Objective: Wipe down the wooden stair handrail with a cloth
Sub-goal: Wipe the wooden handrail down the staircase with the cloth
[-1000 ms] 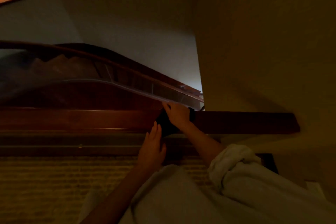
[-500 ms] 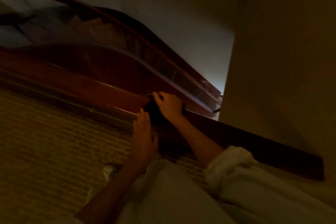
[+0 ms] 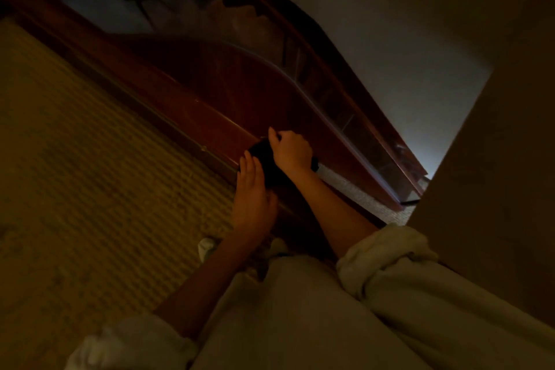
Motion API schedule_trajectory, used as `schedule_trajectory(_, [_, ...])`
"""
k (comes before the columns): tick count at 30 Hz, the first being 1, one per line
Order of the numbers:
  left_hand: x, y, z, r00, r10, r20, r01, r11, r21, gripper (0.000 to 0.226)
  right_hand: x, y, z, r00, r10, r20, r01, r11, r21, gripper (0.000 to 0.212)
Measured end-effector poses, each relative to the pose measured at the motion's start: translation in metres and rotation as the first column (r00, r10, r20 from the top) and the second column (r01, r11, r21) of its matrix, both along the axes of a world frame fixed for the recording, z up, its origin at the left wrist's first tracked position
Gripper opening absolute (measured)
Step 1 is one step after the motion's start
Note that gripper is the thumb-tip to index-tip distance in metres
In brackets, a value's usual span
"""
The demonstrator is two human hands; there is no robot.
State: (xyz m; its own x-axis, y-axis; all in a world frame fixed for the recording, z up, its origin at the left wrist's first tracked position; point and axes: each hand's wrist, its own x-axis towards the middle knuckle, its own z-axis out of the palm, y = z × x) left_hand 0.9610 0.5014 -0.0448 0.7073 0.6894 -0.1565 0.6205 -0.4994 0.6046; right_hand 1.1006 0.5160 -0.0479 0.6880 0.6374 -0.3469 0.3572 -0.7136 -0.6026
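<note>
Black cloth (image 3: 264, 159) clenched in right hand (image 3: 291, 153), presses on upper edge of handrail (image 3: 192, 117), rests left hand (image 3: 252, 198) flat just below, bare wood running up-left.

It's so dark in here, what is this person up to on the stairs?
A person in pale rolled-up sleeves appears to be wiping the wooden handrail. Their right hand grips a dark cloth on top of the rail, while the left hand lies with straight fingers against the cloth's near side. It is too dim to tell more.
</note>
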Motion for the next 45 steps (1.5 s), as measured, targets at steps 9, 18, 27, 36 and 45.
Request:
schedule_trajectory(9, [-0.011,-0.091,-0.012,0.946,-0.289,0.149,0.291,0.957,0.005,0.073,0.005,-0.141,-0.003,0.986,-0.159,0.058,0.149,0.979,0.139,0.047])
schedule_trajectory(18, [-0.005,-0.039,-0.012,0.995,-0.087,0.052,0.085,0.996,0.041,0.067,-0.008,-0.051,0.002,0.980,-0.042,0.195,0.051,0.998,-0.039,0.046])
schedule_trajectory(27, [-0.018,0.021,0.018,0.998,0.066,-0.011,-0.067,0.996,-0.052,0.063,-0.009,-0.004,0.001,0.997,0.071,0.003,-0.071,0.995,0.071,0.046])
schedule_trajectory(36, [0.000,-0.048,0.017,0.971,0.205,0.120,-0.162,0.941,-0.298,0.075,-0.010,-0.031,-0.010,0.974,-0.034,0.226,0.035,0.999,-0.001,0.047])
schedule_trajectory(45, [-0.014,0.001,0.027,0.549,0.822,0.155,-0.378,0.409,-0.830,0.062,-0.041,0.064,-0.006,0.896,0.122,0.426,-0.166,0.984,0.067,0.039])
